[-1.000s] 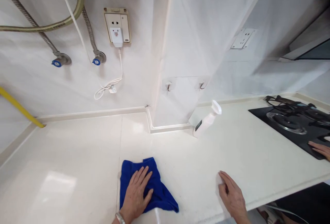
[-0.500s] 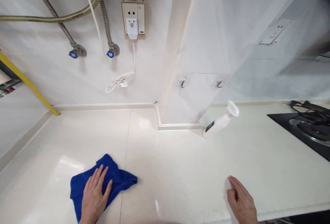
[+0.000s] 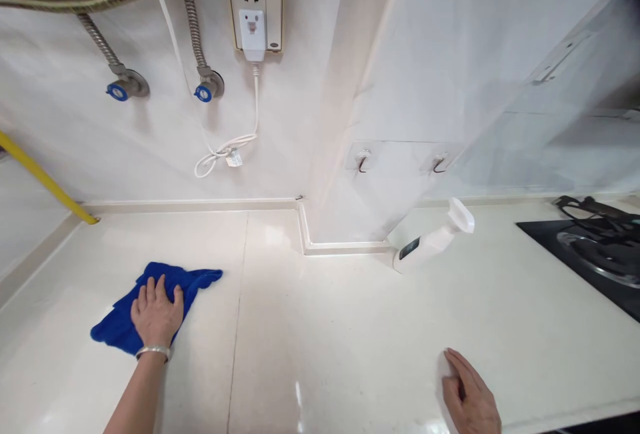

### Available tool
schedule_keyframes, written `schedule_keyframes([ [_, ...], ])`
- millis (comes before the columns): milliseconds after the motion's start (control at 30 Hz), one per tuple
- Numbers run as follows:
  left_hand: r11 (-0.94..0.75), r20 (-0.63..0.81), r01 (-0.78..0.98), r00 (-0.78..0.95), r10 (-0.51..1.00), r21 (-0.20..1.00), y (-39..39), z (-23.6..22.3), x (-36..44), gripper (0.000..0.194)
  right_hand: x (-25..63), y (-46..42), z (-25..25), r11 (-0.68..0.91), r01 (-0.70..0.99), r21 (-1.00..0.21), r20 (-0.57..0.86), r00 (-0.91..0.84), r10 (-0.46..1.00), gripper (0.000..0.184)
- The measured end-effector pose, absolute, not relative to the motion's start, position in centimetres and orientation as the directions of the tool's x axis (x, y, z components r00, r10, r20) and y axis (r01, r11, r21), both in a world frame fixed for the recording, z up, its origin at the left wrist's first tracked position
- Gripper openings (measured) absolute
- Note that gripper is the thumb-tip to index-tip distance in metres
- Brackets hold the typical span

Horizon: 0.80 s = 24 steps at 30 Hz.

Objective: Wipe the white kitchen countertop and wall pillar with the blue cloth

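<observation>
My left hand (image 3: 157,314) lies palm down on a blue cloth (image 3: 120,324) on the white countertop (image 3: 320,341), fingers pressed onto it, a silver bracelet on the wrist. The cloth is bunched, left of the countertop seam. My right hand (image 3: 470,397) rests flat on the counter near its front edge at the lower right, fingers stretched out, holding nothing. A white spray bottle (image 3: 433,245) stands tilted at the foot of the wall pillar, well away from both hands.
A black gas hob (image 3: 595,254) sits at the far right. On the back wall are a socket with a white plug (image 3: 254,14), a coiled cord, two hose valves (image 3: 127,86) and a yellow pipe (image 3: 45,184). Two hooks hang on the pillar.
My left hand has slid the blue cloth leftward and away from me across the counter. My right hand has stayed at the front edge. Another person's hand near the hob is out of view.
</observation>
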<state>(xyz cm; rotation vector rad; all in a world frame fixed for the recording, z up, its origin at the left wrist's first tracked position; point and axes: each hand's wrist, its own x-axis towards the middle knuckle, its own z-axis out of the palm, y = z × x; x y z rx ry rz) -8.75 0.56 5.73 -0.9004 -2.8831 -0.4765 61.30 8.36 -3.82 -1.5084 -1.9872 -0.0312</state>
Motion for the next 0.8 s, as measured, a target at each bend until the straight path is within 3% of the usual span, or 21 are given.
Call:
schedule_keyframes([
  [433, 0.730, 0.308, 0.603, -0.796, 0.521, 0.323, 11.7, 4.9, -8.0, 0.069, 60.6, 8.0, -2.7, 0.271, 0.893, -0.360, 0.440, -0.093, 0.893, 0.044],
  [800, 0.572, 0.314, 0.767, -0.642, 0.700, 0.291, 15.0, 4.0, -4.9, 0.068, 60.9, 8.0, -2.9, 0.268, 0.882, -0.387, 0.412, -0.095, 0.906, 0.045],
])
